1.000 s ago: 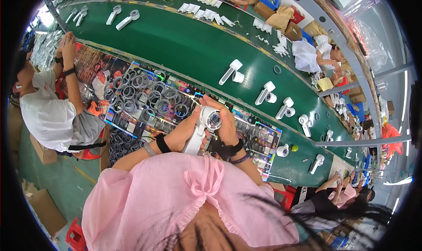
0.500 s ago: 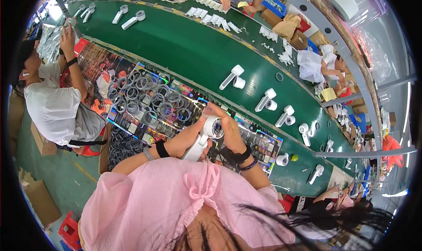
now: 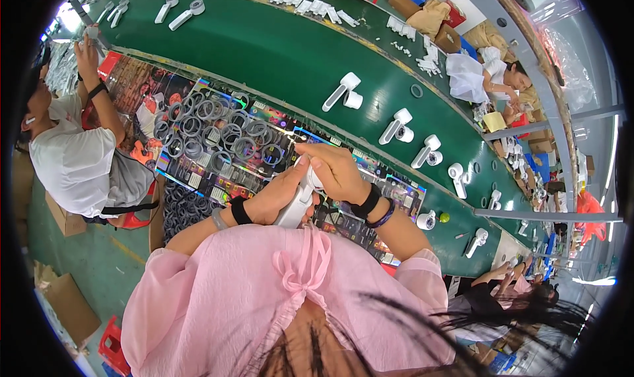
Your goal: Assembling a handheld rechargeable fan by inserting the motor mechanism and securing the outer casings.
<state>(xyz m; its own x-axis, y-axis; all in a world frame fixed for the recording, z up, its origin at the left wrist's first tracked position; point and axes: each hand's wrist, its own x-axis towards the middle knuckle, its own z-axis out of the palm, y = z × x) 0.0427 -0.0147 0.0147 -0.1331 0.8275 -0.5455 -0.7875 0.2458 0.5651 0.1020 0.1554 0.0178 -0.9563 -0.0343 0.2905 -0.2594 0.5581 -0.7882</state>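
Conveyor belt (image 3: 264, 53), green and long, curves across the upper part of the view, and we see white handheld fans (image 3: 343, 92) lying on it at intervals, each with a round head and a straight handle. Nearer to us lies the bench (image 3: 396, 185), its top covered with bright printed sheets. On the left part of it sits a spread of grey rings (image 3: 218, 131), packed close together in rows, some overlapping.

At the left a person in a white shirt (image 3: 72, 159) sits beside the bench with both arms raised. Across the belt, at the upper right, another person in white (image 3: 485, 80) leans over cardboard boxes. A pink blouse with a bow at the collar (image 3: 297, 291) fills the lower middle, and our forearms rise out of it toward the bench.

We hold one white fan body (image 3: 296, 205) just above the near edge of the bench, close to our chest. Our left hand (image 3: 277, 195) wraps around its handle from below, fingers closed on it. Our right hand (image 3: 333, 169) covers its upper end, fingers curled down over the head, so the head itself is mostly hidden. A black band sits on the left wrist, and a black band and a purple bracelet on the right.

One small white fan part (image 3: 426, 220) and a tiny yellow-green ball (image 3: 445, 217) lie at the right end of the bench.
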